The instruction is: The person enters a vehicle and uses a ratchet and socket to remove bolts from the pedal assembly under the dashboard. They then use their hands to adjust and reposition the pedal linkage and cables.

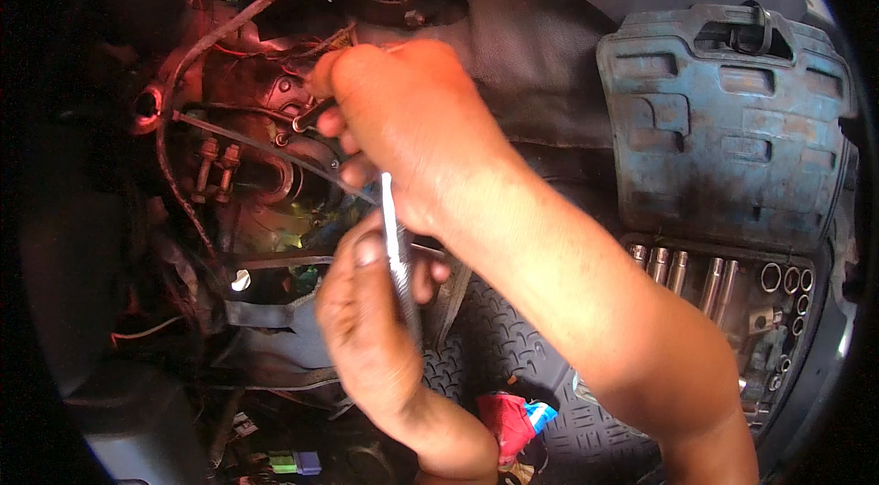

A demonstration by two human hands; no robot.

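Observation:
My left hand (371, 311) is closed around a silver metal tool handle (394, 238) with a knurled grip. The handle stands nearly upright in the picture, its bright upper end close to my right wrist. Further up, my right hand (394, 109) has its fingers curled in at a greasy vehicle mechanism. By those fingertips a short dark metal piece with a shiny round end (305, 120) points toward a bolted part (284, 87). The back of the hand hides what the fingers hold. A thin metal rod (265, 151) runs below them.
To the right a worn blue tool case (723, 128) stands open, with several sockets (678, 272) and rings (771, 278) in its lower half. A cable (247, 13) curves across the mechanism. A red and blue wrapper (508, 421) lies on the ribbed black mat (499, 329).

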